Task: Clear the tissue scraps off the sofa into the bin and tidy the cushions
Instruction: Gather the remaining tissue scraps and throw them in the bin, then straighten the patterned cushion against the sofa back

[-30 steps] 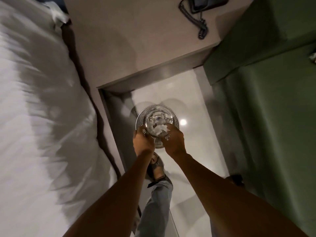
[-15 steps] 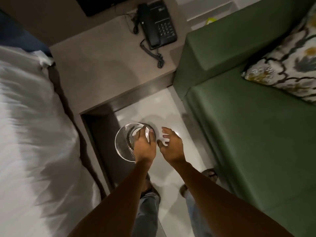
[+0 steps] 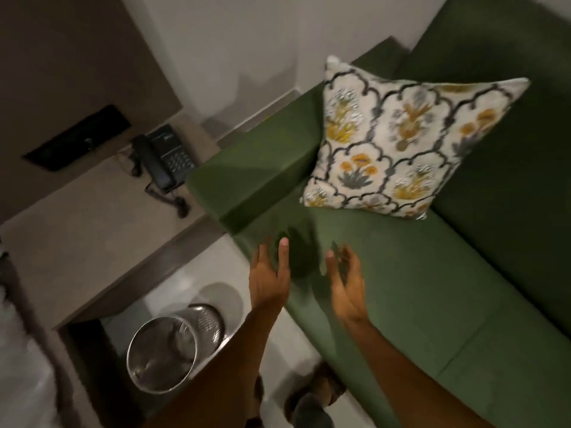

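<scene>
A floral cushion (image 3: pixel 401 143) leans upright against the green sofa (image 3: pixel 432 288) back, in the corner by the armrest. My left hand (image 3: pixel 268 273) and my right hand (image 3: pixel 346 282) hover over the seat's front left part, both open, palms facing each other and holding nothing. The clear ribbed bin (image 3: pixel 170 350) stands on the floor at lower left, beside my left forearm; its contents are too blurred to make out. No tissue scraps show on the visible seat.
A low beige side table (image 3: pixel 92 242) with a black telephone (image 3: pixel 163 159) stands left of the sofa armrest. White bedding (image 3: pixel 18 366) lies at the far left. My feet are on the pale floor (image 3: pixel 191 282) below the sofa's front edge.
Both hands have left the bin and risen over the sofa seat. The view has swung up and right, bringing the whole cushion into sight.
</scene>
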Demonstrator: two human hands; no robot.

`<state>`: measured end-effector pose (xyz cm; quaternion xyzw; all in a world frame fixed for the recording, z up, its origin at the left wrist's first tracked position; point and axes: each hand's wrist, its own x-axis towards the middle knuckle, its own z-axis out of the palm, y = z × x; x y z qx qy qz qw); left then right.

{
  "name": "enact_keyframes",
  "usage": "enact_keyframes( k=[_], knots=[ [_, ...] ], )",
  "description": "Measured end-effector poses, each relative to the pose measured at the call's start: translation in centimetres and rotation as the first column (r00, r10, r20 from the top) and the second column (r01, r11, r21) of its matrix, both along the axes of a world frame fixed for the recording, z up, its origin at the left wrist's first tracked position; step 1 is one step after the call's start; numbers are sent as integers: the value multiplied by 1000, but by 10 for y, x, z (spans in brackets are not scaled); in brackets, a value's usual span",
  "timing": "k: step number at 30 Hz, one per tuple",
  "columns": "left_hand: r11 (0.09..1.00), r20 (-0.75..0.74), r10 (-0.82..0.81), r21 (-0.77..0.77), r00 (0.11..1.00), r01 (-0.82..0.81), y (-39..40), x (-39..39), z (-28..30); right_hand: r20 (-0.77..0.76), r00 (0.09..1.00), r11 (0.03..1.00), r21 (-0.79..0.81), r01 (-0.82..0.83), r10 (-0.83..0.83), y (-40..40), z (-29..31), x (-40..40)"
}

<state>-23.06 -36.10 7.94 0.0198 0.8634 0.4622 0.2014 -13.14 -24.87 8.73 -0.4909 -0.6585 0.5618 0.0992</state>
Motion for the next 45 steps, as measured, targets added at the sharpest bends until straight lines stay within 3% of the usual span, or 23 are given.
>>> enact_keyframes(
  k=[5,9,15,18,22,26,34,38,40,42,45],
  knots=[
    [994,91,22,101,996,-31,93,-21,23,-62,951,953,5,303,-302,102,16,0],
    [966,120,66,243,991,-93,170,-50,17,-100,847,853,-37,521,-522,188,2,-11],
    [896,270,105,392,957,-209,206,-91,15,-235,824,856,-173,487,-516,248,14,-54],
    [888,294,120,395,948,-235,224,-94,7,-256,793,831,-240,502,-553,258,7,-61],
    [891,274,137,385,952,-239,237,-84,13,-319,755,819,-185,543,-573,251,13,-54],
    [878,298,33,447,954,-170,247,-65,22,-350,725,791,-86,606,-594,232,23,-17],
    [891,334,-271,442,903,104,297,-44,12,-233,711,724,44,689,-663,213,9,57],
    [873,240,-306,458,921,171,297,-37,1,-229,738,746,66,663,-635,208,1,62],
    [886,160,-279,423,947,189,285,-27,-1,-207,742,755,24,655,-637,205,-4,68],
    [930,143,-155,354,978,95,268,-9,-7,-161,747,760,-30,650,-645,198,-5,79],
    [996,200,45,66,979,-60,238,27,-17,-92,744,749,-33,662,-662,188,-7,105]
  ],
)
